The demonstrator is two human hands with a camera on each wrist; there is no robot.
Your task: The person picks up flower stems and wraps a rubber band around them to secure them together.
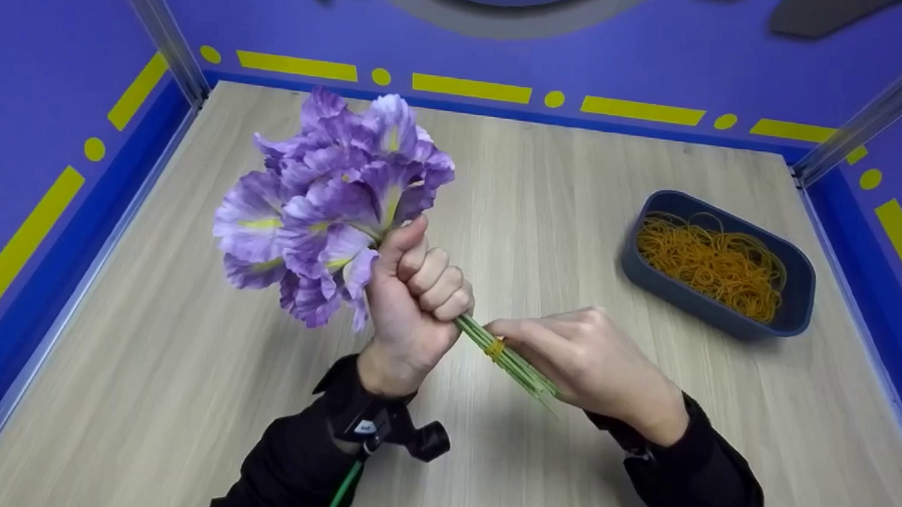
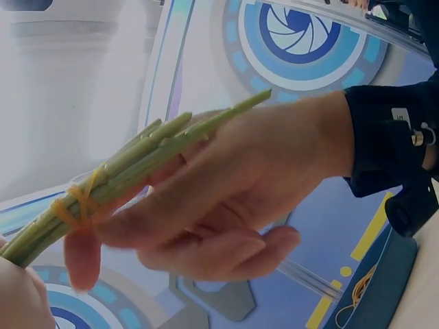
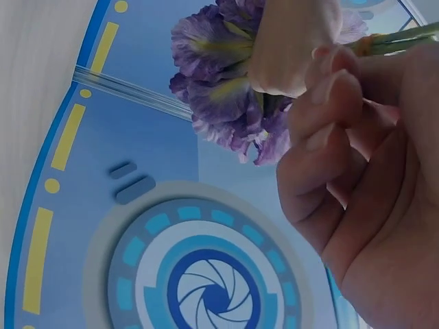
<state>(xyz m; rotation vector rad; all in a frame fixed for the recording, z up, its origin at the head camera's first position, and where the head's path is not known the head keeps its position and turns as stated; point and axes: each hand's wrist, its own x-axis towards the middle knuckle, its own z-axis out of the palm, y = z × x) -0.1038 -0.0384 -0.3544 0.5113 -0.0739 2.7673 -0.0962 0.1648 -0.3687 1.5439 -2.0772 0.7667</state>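
A bunch of purple artificial irises (image 1: 325,204) with yellow throats points to the upper left in the head view. My left hand (image 1: 419,301) grips its green stems (image 1: 522,374) just under the blooms, fingers wrapped around them. Lower down, a yellow rubber band (image 1: 495,349) is wound around the stems in several turns. My right hand (image 1: 586,356) is at that band; in the left wrist view its thumb and index finger pinch at the rubber band (image 2: 75,205). The other fingers (image 3: 319,164) are curled and hold nothing visible. Part of the pinch is hidden behind the stems.
A dark blue-grey bin (image 1: 708,311) with many loose yellow rubber bands (image 1: 709,266) stands on the right of the wood-grain table (image 1: 191,394). Blue panels (image 1: 473,52) with yellow marks border the table at the back and both sides.
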